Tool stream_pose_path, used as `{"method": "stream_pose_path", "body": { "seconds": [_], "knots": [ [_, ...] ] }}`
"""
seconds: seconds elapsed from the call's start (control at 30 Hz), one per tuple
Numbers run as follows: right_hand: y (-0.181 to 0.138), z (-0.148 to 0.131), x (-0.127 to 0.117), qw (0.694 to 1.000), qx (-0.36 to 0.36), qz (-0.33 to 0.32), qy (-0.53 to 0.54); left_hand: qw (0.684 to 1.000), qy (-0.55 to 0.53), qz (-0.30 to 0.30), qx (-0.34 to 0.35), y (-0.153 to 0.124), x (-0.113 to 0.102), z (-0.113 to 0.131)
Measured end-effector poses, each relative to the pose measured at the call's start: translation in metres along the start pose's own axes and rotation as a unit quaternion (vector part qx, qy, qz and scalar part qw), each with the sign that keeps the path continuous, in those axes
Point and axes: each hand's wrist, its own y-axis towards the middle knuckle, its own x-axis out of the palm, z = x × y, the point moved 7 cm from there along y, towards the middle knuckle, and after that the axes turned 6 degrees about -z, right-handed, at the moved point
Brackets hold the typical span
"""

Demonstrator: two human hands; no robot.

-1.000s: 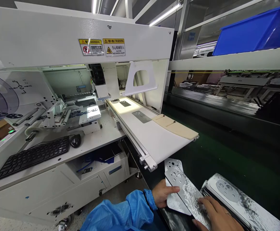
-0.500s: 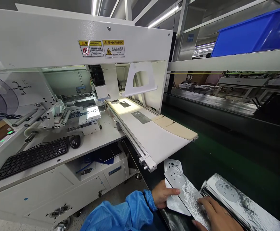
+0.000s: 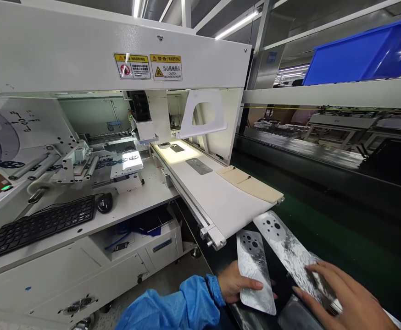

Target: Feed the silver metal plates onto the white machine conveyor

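Note:
My left hand (image 3: 236,284) holds a silvery, mottled phone back cover (image 3: 253,256) with round camera holes at its top end, the thumb lying across its face. My right hand (image 3: 341,293) grips a second phone back cover (image 3: 285,245) between thumb and fingers; this one slants up toward the end of the white conveyor belt (image 3: 217,201). Beneath my right hand lies a stack of covers, mostly hidden by the hand and the held cover. Farther up the belt rest a grey cover (image 3: 199,166) and a darker one (image 3: 177,148) on the lit area.
A beige board (image 3: 252,183) runs along the belt's right side. The white machine (image 3: 83,50) with warning labels spans above. To the left sit a keyboard (image 3: 38,222) and a mouse (image 3: 104,202). A blue bin (image 3: 355,55) stands on the upper right shelf.
The two covers, which overlapped before, are now apart. My right hand has moved right, lifting its cover away over the stack, while my left hand keeps the other.

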Motion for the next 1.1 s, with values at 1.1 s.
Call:
{"method": "stream_pose_path", "body": {
  "seconds": [1.1],
  "knots": [
    [0.123, -0.165, 0.044, 0.967, -0.146, -0.184, -0.1, 0.999, 0.007, 0.012, 0.043, 0.001, 0.006, 0.007]
  ]
}}
